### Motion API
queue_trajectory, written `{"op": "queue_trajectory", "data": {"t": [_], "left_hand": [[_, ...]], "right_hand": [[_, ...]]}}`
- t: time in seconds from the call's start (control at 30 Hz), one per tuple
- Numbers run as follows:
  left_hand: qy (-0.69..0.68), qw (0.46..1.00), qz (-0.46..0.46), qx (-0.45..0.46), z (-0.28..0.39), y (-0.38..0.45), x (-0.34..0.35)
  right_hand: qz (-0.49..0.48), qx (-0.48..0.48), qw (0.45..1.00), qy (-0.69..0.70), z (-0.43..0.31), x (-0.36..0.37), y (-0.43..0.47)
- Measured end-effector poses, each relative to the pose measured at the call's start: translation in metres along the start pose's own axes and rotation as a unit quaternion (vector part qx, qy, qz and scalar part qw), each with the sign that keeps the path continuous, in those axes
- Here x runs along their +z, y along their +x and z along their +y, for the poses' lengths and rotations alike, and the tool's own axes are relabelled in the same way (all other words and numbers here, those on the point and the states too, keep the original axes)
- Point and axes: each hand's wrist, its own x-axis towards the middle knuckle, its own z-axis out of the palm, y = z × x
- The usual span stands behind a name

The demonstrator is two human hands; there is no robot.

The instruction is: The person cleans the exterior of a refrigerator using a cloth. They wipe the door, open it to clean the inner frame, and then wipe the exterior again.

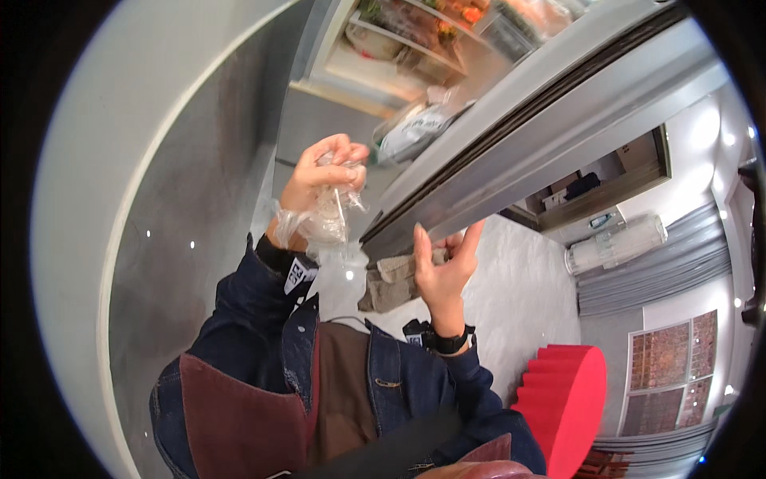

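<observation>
A crumpled clear plastic wrap or bag (326,218) is bunched in my left hand (332,170), with loose folds hanging over the wrist. My right hand (446,266) touches the lower edge of a grey refrigerator door (479,161), its thumb and fingers spread against the edge; whether they press or grip it cannot be told. The door stands open, with a dark seal along its inner side. Beyond it, the refrigerator's lit shelves (413,45) hold several foods and packages. A white printed plastic package (419,129) sits in the door side, near my left hand.
A grey-brown cloth (389,284) hangs or lies below the door's edge, near my right hand. A red, ridged round object (562,407) stands at the lower right. Farther right are a white cylindrical object (616,245), grey curtains (658,269) and a window (670,371).
</observation>
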Motion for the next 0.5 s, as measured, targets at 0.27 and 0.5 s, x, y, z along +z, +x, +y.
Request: {"op": "queue_trajectory", "data": {"t": [0.27, 0.5], "left_hand": [[-0.101, 0.992, -0.013, -0.071, -0.031, 0.001, -0.031], [0.111, 0.993, -0.003, -0.027, -0.027, 0.002, 0.006]], "right_hand": [[-0.035, 0.039, 0.998, -0.043, 0.018, 0.000, -0.014], [-0.032, 0.044, 0.998, -0.020, 0.018, 0.002, -0.013]]}}
